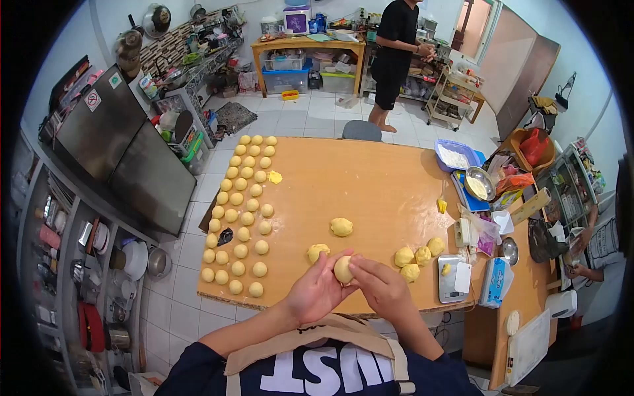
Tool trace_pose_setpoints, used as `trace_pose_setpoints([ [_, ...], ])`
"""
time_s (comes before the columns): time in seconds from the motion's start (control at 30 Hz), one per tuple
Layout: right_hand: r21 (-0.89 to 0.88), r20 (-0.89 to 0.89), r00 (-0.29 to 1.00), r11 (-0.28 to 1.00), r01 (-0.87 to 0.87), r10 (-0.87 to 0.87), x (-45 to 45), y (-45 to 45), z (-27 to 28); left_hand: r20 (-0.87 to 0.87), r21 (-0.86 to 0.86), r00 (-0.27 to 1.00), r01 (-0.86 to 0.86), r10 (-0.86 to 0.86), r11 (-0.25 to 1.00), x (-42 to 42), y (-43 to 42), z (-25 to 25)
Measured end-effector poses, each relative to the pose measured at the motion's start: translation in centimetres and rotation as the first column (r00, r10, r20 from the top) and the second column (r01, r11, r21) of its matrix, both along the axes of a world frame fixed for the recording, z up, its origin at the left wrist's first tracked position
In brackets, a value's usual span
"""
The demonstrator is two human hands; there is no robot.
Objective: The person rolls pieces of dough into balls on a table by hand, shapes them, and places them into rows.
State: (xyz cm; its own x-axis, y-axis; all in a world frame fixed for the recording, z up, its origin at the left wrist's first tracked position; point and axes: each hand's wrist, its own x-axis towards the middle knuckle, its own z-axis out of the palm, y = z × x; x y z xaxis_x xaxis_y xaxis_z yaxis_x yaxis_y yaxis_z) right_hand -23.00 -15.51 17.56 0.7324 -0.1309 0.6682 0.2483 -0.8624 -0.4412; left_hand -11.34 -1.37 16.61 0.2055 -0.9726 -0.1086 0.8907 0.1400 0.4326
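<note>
A smooth, pale yellow dough ball (343, 270) is held between my two hands over the table's near edge. My left hand (318, 289) cups it from the left with the palm turned up. The fingers of my right hand (382, 285) press on it from the right. Just beyond my left fingers lies a rougher dough lump (317, 252), and another dough lump (341, 227) sits farther in. To the right is a cluster of several rough dough pieces (409, 272). Rows of smooth round dough balls (240, 251) line the table's left side.
The wooden table (304, 178) carries a digital scale (454, 278), a tissue pack (495, 282), a metal bowl (479, 183) and a purple basin of white powder (456, 156) at right. A person (395, 59) stands beyond a grey stool (362, 130). Another person's arm (584, 270) shows far right.
</note>
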Motion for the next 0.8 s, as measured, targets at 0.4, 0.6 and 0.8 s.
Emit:
trace_pose_setpoints([
  [0.4, 0.172, -0.006, 0.998, 0.983, -0.058, 0.060, -0.6, 0.4, 3.3, 0.368, -0.100, 0.927, -0.037, 0.071, 0.994, 0.5, 0.9, 1.2],
  [0.6, 0.110, -0.072, 0.994, 0.992, -0.068, 0.077, -0.2, -0.5, 2.7, 0.002, 0.115, 0.994, 0.108, -0.109, 0.988, 1.3, 1.3, -0.9],
  [0.8, 0.014, 0.013, 1.000, 1.000, -0.022, 0.022, 0.2, -0.2, 2.2, 0.140, 0.158, 0.987, -0.104, 0.082, 0.982, 0.4, 0.7, 0.5],
])
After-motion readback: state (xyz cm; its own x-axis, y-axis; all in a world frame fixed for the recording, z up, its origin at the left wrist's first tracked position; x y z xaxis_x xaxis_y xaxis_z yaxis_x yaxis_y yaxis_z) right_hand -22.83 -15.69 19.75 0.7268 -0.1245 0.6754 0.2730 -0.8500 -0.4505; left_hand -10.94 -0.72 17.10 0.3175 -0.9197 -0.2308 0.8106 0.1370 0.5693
